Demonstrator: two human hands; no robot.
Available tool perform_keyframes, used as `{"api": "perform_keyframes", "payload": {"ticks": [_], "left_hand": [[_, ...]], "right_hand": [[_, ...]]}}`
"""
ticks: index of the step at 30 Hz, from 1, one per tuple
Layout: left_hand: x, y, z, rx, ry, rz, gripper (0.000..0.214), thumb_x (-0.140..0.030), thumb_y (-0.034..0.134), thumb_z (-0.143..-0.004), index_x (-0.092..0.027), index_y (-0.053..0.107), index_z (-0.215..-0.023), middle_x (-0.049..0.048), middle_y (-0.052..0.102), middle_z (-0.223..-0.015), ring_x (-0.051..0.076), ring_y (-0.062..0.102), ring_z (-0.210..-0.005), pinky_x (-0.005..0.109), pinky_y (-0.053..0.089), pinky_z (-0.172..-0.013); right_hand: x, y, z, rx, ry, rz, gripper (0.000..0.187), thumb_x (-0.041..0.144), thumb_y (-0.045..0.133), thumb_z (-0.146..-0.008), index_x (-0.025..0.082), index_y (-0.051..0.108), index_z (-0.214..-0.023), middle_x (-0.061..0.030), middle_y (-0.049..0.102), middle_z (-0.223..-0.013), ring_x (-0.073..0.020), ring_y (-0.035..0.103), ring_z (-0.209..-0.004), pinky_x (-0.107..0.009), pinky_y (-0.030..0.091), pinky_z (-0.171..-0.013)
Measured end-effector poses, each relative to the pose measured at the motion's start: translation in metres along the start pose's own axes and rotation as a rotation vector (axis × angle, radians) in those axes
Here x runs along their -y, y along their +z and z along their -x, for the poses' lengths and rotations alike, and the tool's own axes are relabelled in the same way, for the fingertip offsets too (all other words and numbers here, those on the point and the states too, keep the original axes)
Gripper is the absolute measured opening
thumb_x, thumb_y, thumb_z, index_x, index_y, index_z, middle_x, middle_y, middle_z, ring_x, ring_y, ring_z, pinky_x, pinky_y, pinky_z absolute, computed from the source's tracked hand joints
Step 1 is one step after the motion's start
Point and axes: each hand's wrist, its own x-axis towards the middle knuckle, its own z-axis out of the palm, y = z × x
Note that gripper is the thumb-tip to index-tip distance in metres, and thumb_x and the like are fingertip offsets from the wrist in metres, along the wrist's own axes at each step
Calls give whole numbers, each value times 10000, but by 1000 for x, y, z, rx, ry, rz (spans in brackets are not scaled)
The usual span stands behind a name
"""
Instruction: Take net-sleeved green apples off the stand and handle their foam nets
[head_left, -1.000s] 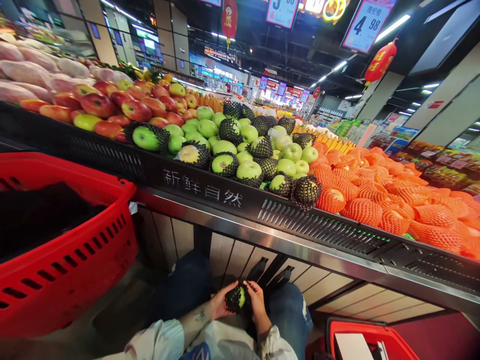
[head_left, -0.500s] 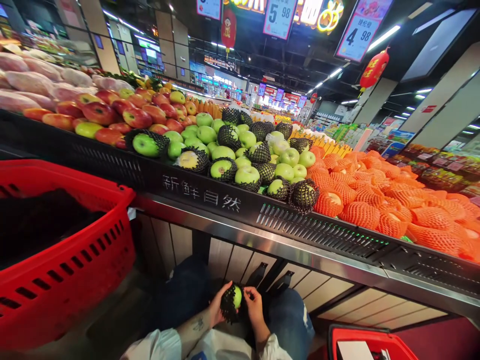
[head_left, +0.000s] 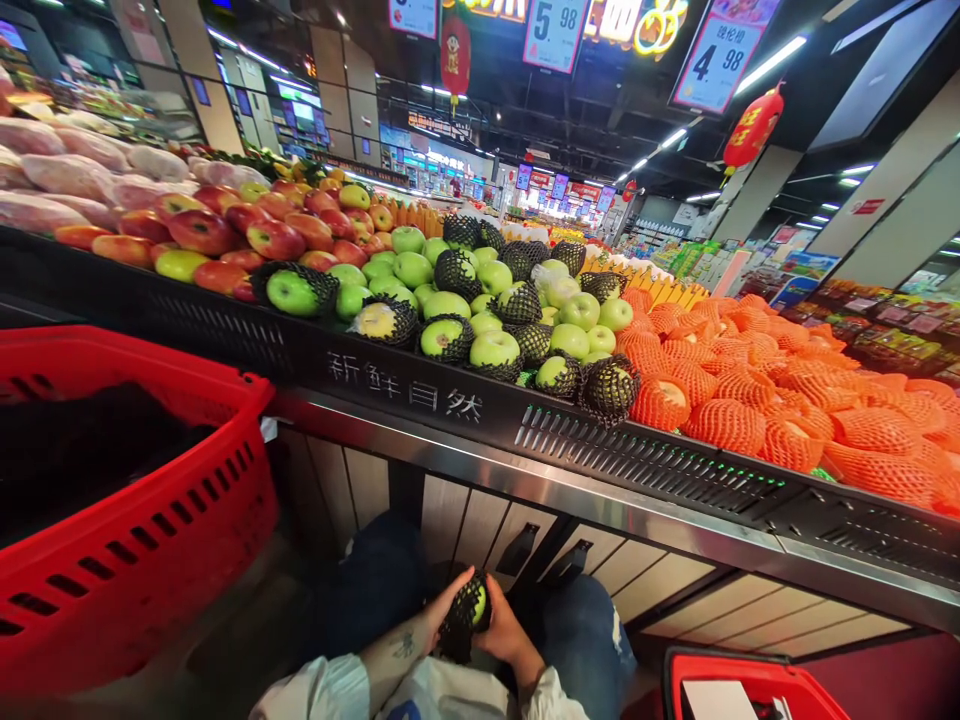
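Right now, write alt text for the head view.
Two hands, left hand and right hand, hold a green apple in black foam netting low before a supermarket fruit stand piled with red apples, green apples and orange-netted fruit; a red basket sits at left.

Head view, produce aisle. Low in the frame, the left hand (head_left: 442, 612) and right hand (head_left: 501, 630) together cup a green apple (head_left: 478, 604) partly sheathed in a black foam net (head_left: 459, 622), held above the person's knees. Above runs a black display shelf (head_left: 420, 385) carrying red apples (head_left: 247, 232), green apples (head_left: 480, 300) and fruit in orange nets (head_left: 757, 390). A red basket (head_left: 135, 540) stands at left; price signs (head_left: 716, 62) hang overhead.
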Motion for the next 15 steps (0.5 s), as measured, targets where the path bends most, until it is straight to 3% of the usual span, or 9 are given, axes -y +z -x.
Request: {"api": "perform_keyframes", "payload": {"ticks": [4, 8, 12, 15], "left_hand": [[1, 3, 8, -5, 21, -108, 442, -576, 754, -795, -137, 770, -841, 100, 792, -782, 256, 760, -806, 297, 583, -743], [-2, 11, 14, 20, 76, -105, 425, -551, 739, -824, -129, 773, -843, 100, 795, -832, 224, 755, -830, 257, 571, -755], [-8, 15, 18, -52, 35, -81, 507, -633, 639, -864, -148, 742, -760, 70, 731, -662, 200, 695, -630, 271, 544, -607], [-9, 13, 18, -89, -45, -118, 548, -683, 640, -833, -148, 726, -747, 63, 694, -598, 186, 653, -565, 265, 513, -533]], "right_hand": [[5, 0, 4, 85, -70, 60, 896, 27, 803, -382, 255, 611, -1227, -66, 678, -1284, -300, 604, -1198, -486, 442, -1094], [14, 3, 2, -14, -84, 107, 758, 89, 875, -359, 232, 630, -1063, 12, 724, -962, -231, 636, -925, -392, 537, -883], [21, 10, -2, -124, -48, -82, 662, 100, 835, -434, 245, 594, -1033, 25, 705, -905, -195, 627, -818, -346, 543, -775], [23, 13, -3, -137, 0, -199, 636, 98, 801, -457, 258, 587, -1034, 23, 700, -895, -196, 629, -788, -363, 546, -768]]}}
